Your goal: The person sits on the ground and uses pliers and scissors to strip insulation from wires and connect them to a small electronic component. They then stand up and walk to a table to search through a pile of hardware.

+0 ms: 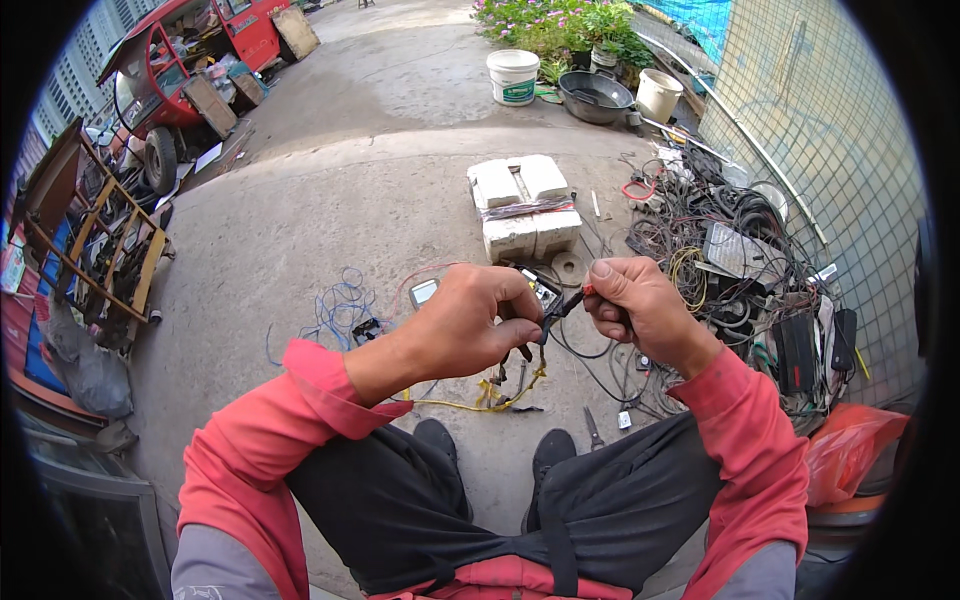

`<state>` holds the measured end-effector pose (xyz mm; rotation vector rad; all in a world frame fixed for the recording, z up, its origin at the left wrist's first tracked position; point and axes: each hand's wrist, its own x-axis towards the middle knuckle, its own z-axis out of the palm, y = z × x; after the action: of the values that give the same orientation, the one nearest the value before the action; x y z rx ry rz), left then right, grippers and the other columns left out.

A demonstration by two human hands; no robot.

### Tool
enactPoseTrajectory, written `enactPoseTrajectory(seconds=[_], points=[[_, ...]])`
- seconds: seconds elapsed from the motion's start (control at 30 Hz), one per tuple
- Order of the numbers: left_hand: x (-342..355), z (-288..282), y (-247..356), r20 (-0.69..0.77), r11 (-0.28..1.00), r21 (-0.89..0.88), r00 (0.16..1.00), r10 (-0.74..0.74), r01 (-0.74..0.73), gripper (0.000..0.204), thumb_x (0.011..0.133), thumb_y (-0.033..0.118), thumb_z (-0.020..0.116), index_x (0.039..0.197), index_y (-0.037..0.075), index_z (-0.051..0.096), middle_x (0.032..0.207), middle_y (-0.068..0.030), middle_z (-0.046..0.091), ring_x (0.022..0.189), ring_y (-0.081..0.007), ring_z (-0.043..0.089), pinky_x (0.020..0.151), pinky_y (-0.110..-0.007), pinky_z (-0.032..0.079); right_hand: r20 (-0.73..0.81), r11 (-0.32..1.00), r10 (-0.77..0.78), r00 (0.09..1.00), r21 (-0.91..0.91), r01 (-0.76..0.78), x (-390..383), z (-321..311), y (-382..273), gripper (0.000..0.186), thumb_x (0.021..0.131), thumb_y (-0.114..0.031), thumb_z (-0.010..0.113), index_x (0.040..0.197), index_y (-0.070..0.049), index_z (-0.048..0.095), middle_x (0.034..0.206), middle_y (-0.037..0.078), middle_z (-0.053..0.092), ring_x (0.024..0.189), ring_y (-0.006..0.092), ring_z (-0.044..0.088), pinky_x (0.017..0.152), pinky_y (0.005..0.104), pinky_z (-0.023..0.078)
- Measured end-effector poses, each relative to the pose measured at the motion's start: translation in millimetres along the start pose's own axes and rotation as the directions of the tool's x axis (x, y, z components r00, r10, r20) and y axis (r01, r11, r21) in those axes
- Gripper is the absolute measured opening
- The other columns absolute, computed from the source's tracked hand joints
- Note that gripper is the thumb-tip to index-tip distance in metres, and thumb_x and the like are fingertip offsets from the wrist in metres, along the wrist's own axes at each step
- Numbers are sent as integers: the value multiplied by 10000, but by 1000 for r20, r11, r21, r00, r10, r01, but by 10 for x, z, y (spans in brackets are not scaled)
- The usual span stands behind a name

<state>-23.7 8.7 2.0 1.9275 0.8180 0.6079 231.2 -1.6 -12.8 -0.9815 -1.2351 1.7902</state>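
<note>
My left hand (485, 318) is closed on a dark cable (568, 305) in front of me, thumb against curled fingers. My right hand (640, 310) pinches the cable's other part, by a small red piece (589, 291) at its end. Below my hands, a yellow wire (452, 404) with frayed bits lies or dangles; I cannot tell which. Behind them on the concrete are small electronic parts (424, 292), partly hidden by my fingers, and a tangle of blue wire (340, 310). Scissors (592, 428) lie near my right foot.
White foam blocks (525, 235) sit ahead. Piled cables (730, 245) line the mesh fence (850, 170) at right, near a red bag (850, 450). Wooden frames (120, 250) and a red vehicle (250, 40) stand left. Buckets (513, 80), a basin (595, 98) and plants are at back.
</note>
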Motion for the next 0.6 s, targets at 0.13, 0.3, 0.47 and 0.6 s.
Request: enactPoseTrajectory(seconds=[0.13, 0.3, 0.47, 0.6], points=[[31, 101, -8, -125, 988, 7, 980, 153, -154, 376, 867, 32, 737, 1222, -2, 616, 942, -60, 708, 907, -133, 662, 841, -312, 553, 39, 993, -67, 997, -93, 70, -3, 81, -6, 382, 1044, -338, 543, 850, -17, 620, 663, -4, 517, 519, 41, 417, 442, 211, 339], [72, 115, 23, -70, 985, -126, 992, 106, -114, 193, 917, 75, 707, 1089, -10, 689, 894, -59, 697, 815, -107, 645, 755, -285, 539, 89, 960, -150, 985, -223, 167, -25, 204, -41, 402, 1047, -327, 542, 819, -9, 633, 634, -20, 521, 508, 36, 433, 450, 222, 351], [70, 125, -13, -52, 963, -254, 996, 74, -85, 134, 940, 81, 681, 1032, -15, 699, 875, -33, 682, 802, -82, 618, 713, -260, 524, 86, 934, -173, 981, -301, 191, -21, 219, -16, 403, 1040, -323, 557, 803, -7, 636, 610, -33, 513, 508, 37, 433, 450, 225, 336], [58, 109, 20, -8, 939, -342, 999, -37, 32, 112, 921, 53, 657, 998, -22, 689, 857, -22, 666, 794, -71, 604, 709, -244, 513, 91, 929, -160, 983, -323, 181, -30, 250, -33, 410, 1034, -328, 569, 785, -10, 641, 599, -39, 503, 514, 31, 426, 452, 226, 322]])
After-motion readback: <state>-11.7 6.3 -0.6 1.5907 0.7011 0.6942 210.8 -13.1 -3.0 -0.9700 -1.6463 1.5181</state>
